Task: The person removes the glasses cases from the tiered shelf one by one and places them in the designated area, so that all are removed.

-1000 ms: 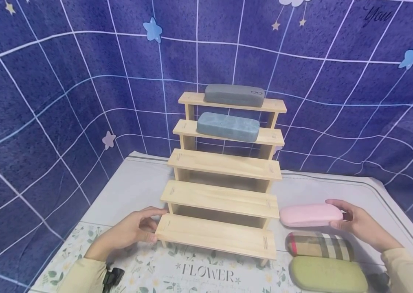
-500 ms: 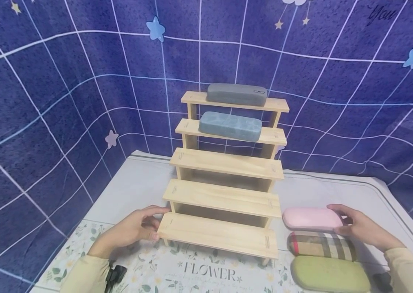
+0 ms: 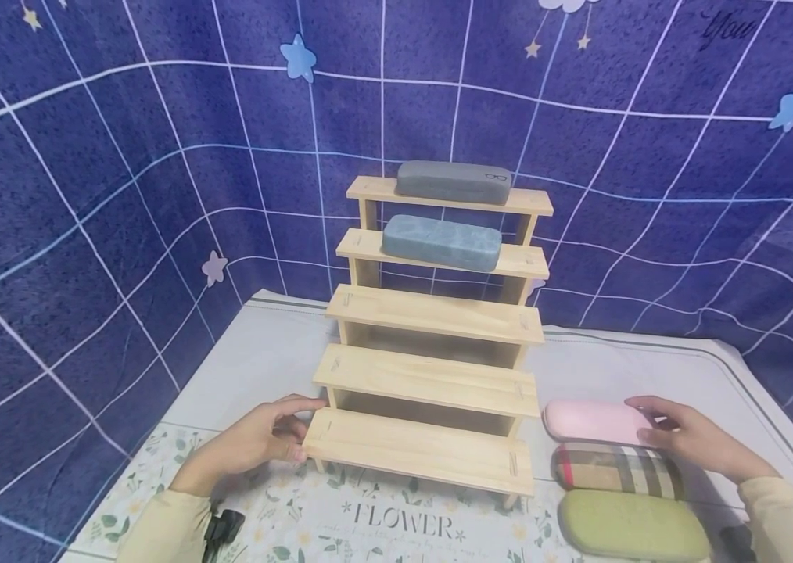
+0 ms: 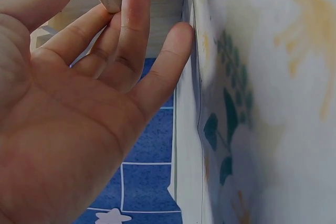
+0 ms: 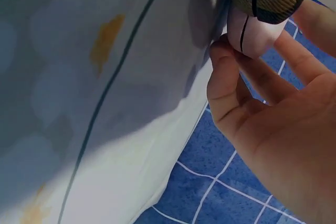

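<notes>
At right on the desk (image 3: 629,363), beside wooden rack (image 3: 432,313), grips pink case (image 3: 586,421) by its right end with curled fingers of right hand (image 3: 688,439), behind plaid case (image 3: 615,471) and green case (image 3: 632,525); holds bottom shelf's (image 3: 418,452) left end between thumb and fingers of left hand (image 3: 249,438), below blue case (image 3: 442,243) and grey case (image 3: 454,181).

Pink case (image 3: 586,421), right end seemingly hidden.

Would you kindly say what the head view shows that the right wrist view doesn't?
Between them, only the head view shows the wooden stand, grey case, blue case, green case and left hand. Only the right wrist view shows the right palm and the end seam of the pink case. Both show the right hand holding that case, plus the plaid case.
</notes>
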Motion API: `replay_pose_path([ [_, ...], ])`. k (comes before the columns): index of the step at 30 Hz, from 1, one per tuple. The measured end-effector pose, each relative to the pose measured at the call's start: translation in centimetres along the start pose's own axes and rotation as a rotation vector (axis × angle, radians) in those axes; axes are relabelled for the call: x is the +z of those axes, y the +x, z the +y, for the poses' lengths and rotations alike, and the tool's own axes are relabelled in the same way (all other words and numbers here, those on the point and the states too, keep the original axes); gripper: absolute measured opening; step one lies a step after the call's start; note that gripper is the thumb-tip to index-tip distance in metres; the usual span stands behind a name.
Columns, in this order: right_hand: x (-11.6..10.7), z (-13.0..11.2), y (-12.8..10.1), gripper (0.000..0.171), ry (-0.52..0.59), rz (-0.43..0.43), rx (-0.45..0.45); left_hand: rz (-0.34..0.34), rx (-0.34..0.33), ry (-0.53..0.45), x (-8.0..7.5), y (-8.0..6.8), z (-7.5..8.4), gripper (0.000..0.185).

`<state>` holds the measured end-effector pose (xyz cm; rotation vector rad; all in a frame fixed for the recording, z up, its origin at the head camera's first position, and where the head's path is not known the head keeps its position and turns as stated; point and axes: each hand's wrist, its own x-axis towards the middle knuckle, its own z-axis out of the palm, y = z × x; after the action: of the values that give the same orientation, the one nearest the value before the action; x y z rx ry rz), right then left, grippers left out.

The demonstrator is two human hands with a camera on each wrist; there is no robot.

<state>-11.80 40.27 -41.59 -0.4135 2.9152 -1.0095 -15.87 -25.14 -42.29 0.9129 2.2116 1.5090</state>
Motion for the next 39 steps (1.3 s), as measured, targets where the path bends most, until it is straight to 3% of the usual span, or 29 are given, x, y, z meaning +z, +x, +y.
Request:
replay_pose_path([
  [6,0.2,-0.4,-0.1,0.044,-0.018,-0.009,-0.021,-0.004,0.006,-0.009,0.1,0.0,0.0,0.072],
  [16,0.4,-0.7,0.1,0.044,-0.108,0.043,-0.141,0.011,0.013,0.006,0.1,0.0,0.3,0.072],
  [29,-0.1,-1.1,0.4,0.046,-0.123,-0.015,-0.074,0.011,0.008,0.048,0.1,0.0,0.5,0.071],
  [33,-0.8,-2.2,1.1,0.049,-0.165,-0.018,-0.085,0.004,0.003,0.035,0.1,0.0,0.6,0.073],
  [39,-2.4,-6.2,3.4,0.048,-0.203,0.091,-0.091,0.003,0.002,0.035,0.1,0.0,0.5,0.073],
])
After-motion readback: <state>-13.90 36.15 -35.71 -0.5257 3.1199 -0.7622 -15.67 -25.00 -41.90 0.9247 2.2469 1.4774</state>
